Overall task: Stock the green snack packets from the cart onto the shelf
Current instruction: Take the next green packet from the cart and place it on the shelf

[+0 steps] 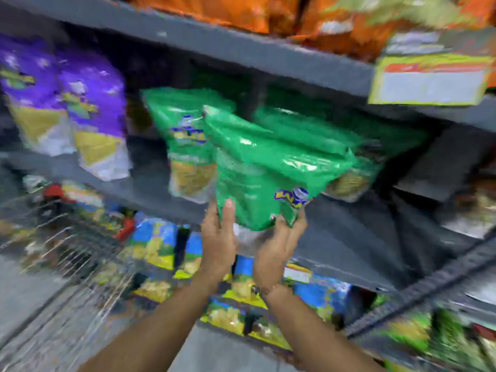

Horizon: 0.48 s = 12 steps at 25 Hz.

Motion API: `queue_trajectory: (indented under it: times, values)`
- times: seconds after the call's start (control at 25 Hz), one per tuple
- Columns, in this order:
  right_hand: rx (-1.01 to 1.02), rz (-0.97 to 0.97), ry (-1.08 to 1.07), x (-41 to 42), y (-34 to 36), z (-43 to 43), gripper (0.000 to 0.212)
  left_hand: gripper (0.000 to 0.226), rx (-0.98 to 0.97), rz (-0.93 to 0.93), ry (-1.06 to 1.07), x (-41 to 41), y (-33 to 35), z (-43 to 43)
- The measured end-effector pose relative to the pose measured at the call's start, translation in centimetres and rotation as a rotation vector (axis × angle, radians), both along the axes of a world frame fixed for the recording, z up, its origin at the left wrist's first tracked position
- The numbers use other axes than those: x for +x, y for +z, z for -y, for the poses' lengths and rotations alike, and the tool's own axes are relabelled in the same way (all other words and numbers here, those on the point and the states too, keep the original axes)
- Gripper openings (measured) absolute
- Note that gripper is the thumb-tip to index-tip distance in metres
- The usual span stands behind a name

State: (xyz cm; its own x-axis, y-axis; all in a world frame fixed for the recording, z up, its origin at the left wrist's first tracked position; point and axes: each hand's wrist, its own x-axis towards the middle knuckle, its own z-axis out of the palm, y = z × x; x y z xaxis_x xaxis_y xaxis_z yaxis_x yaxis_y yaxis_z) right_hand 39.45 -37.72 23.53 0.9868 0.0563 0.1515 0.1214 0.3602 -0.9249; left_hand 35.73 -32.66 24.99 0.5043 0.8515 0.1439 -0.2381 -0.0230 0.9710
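The view is blurred by motion. Both my hands grip the bottom end of a bundle of green snack packets [263,167], which tilts forward into the grey shelf [349,237]. My left hand [218,237] clasps the bundle's lower left edge, thumb on its front. My right hand [279,245] cups the lower right corner from below. Another green packet [185,146] stands upright on the shelf just left of the bundle, and more green packets [357,140] lie behind it to the right. The wire cart [69,248] is at the lower left.
Purple packets [67,103] stand on the same shelf at the left. Orange packets [241,12] fill the shelf above, with a price tag [429,81] on its edge. Blue and yellow packets [161,251] sit on the shelf below. The shelf's right part shows bare grey board.
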Motion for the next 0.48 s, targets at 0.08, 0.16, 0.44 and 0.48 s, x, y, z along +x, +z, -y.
queue_trajectory:
  times: [0.08,0.16,0.44,0.48]
  values:
    - [0.07,-0.004,-0.184,3.8,0.9,5.1,0.038,0.023,0.074,-0.032,-0.239,3.9,0.4,4.1]
    - [0.089,-0.016,-0.339,7.6,1.5,9.1,0.036,0.016,0.119,-0.104,-0.451,7.7,1.0,6.9]
    - [-0.63,-0.378,-0.428,16.9,0.8,14.5,0.07,0.058,0.138,-0.461,-0.603,16.9,0.2,10.2]
    - [-0.602,-0.517,-0.4,17.1,1.0,14.3,0.063,0.059,0.138,-0.465,-0.612,16.9,0.2,10.6]
